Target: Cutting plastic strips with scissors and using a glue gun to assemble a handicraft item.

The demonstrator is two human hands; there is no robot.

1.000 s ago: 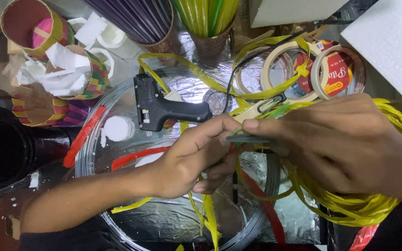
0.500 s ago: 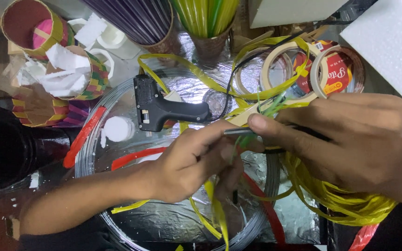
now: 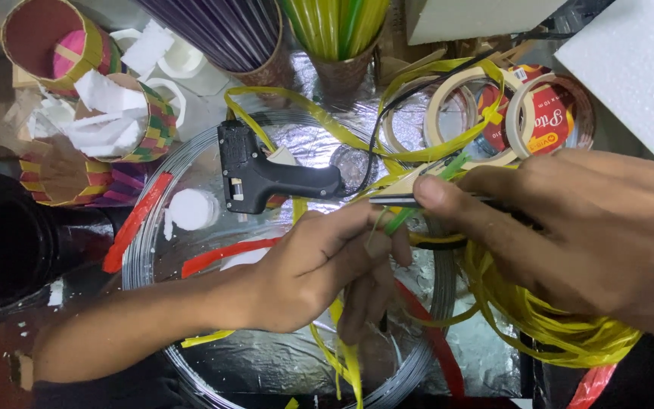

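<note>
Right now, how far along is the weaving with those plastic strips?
Done: three woven cups stand at upper left. In hand: the left hand pinches a green strip while the right hand presses a slim tool, half hidden, against it. Left: a loose yellow strip bundle lies unwoven, and the glue gun rests unused.

- We see soft, even overhead light, dim toward the left edge.
- Glare glints off the crinkled foil sheet (image 3: 319,151).
- Our right hand (image 3: 577,235) looks slightly blurred; the rest is sharp.
</note>
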